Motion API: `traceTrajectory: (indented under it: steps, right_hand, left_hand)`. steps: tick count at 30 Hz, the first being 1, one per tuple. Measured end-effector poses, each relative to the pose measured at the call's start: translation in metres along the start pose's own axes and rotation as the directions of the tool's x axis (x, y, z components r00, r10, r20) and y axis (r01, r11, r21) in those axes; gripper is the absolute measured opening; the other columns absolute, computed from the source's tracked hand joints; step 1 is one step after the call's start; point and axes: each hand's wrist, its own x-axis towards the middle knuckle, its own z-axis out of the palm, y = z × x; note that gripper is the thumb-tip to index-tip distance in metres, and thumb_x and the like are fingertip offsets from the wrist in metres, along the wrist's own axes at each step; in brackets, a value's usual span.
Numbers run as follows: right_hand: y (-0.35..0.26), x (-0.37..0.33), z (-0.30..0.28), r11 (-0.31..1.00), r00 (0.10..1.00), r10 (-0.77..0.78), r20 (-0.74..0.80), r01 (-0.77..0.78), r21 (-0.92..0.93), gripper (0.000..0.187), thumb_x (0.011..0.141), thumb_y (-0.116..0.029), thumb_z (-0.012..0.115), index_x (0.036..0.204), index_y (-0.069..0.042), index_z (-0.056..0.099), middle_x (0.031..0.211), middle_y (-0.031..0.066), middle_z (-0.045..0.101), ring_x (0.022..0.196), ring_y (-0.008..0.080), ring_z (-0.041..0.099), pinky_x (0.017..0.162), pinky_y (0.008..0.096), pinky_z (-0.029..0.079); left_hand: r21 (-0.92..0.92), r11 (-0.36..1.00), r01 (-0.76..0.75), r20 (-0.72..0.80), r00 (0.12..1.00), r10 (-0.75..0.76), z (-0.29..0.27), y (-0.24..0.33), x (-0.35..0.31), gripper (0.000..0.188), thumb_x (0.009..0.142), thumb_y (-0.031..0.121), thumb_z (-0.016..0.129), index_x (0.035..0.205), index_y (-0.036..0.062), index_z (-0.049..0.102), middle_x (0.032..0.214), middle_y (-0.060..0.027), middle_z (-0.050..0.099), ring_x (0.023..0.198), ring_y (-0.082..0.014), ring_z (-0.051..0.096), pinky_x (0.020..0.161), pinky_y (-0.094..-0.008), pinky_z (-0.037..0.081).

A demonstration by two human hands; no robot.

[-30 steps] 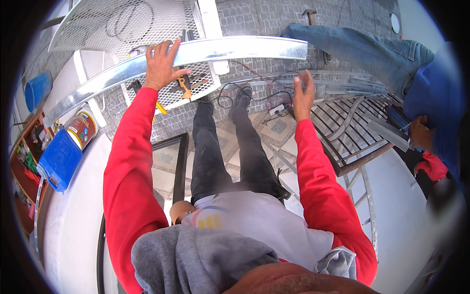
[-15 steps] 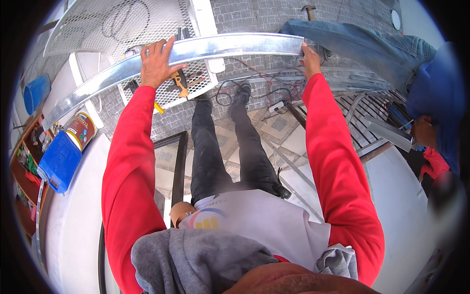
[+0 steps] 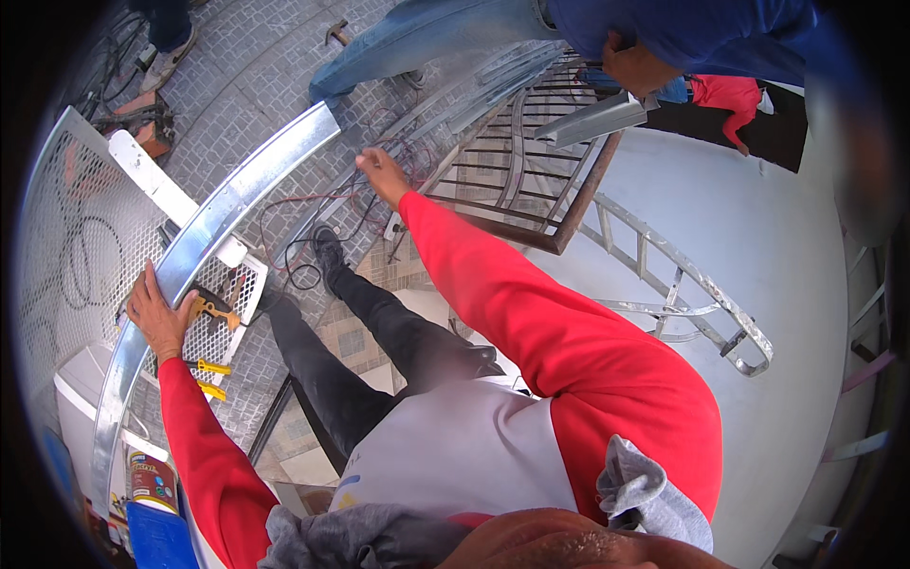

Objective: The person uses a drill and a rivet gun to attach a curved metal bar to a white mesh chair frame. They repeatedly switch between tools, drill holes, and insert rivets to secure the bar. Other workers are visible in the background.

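Note:
A long, curved strip of shiny galvanized metal channel (image 3: 223, 204) runs from the upper middle down to the lower left. My left hand (image 3: 159, 318) is wrapped over it partway along, thumb on one side and fingers on the other. Just off its upper end, with a gap between, is my right hand (image 3: 381, 177); its fingers are curled together with nothing visible in them. Beneath the channel, near my left hand, a white mesh panel (image 3: 256, 275) carries an orange-and-black hand tool (image 3: 220, 313) and tools with yellow handles (image 3: 213, 367).
A co-worker in jeans (image 3: 427, 47) holds a grey metal profile (image 3: 592, 120) above a barred metal grille (image 3: 493, 194). An aluminium ladder (image 3: 678, 275) lies to the right. Cables (image 3: 303, 275) and a hammer (image 3: 336, 33) lie on the paving; a paint can (image 3: 154, 482) and blue container (image 3: 159, 536) stand lower left.
My right hand has let go of the channel's end and moved apart from it. My view has turned right, so the channel now slants more steeply, with my left hand still on it.

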Motion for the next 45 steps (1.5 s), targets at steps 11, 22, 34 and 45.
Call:
traceTrajectory:
  steps: [11,22,34,45]
  right_hand:
    - [0.107,-0.228,-0.047,0.806,0.681,0.445,0.581,-0.022,-0.591,0.065,0.094,-0.043,0.073,0.145,-0.006,0.055,0.148,0.0214,0.054,0.136,0.0369,0.054,0.114,0.0431,0.043]
    - [0.054,-0.222,-0.026,0.729,0.597,0.279,0.752,0.378,-0.570,0.047,0.094,-0.031,0.075,0.133,-0.008,0.064,0.136,0.0175,0.063,0.128,0.0362,0.059,0.107,0.0435,0.047]
    - [-0.044,-0.231,0.142,0.713,0.342,0.086,0.936,0.635,-0.298,0.041,0.098,-0.022,0.072,0.135,-0.006,0.063,0.127,0.0108,0.070,0.114,0.0233,0.068,0.090,0.0345,0.055]
    - [-0.071,-0.252,0.219,0.776,0.221,0.004,0.975,0.615,-0.142,0.038,0.099,-0.019,0.071,0.134,-0.006,0.063,0.119,0.0107,0.073,0.109,0.0195,0.070,0.091,0.0340,0.054]
  left_hand:
    - [-0.227,0.973,-0.032,-0.061,0.998,0.018,-0.018,0.077,-0.084,0.095,0.083,0.058,0.076,0.160,0.0189,0.036,0.159,-0.0141,0.039,0.154,-0.0332,0.028,0.123,-0.0603,0.021]
    - [-0.241,0.236,0.941,0.289,0.302,-0.908,0.128,0.004,-0.243,0.094,0.080,0.047,0.085,0.151,0.0021,0.041,0.143,-0.0262,0.048,0.137,-0.0447,0.047,0.110,-0.0532,0.044]
    - [-0.385,0.055,0.921,0.424,0.230,-0.876,0.206,-0.044,-0.292,0.073,0.079,0.031,0.084,0.141,0.0074,0.052,0.133,-0.0208,0.051,0.126,-0.0395,0.055,0.106,-0.0488,0.047]
    - [-0.441,0.017,0.897,0.408,0.218,-0.886,0.213,-0.049,-0.242,0.095,0.071,0.036,0.090,0.145,0.0004,0.041,0.132,-0.0259,0.053,0.119,-0.0417,0.059,0.102,-0.0511,0.050]
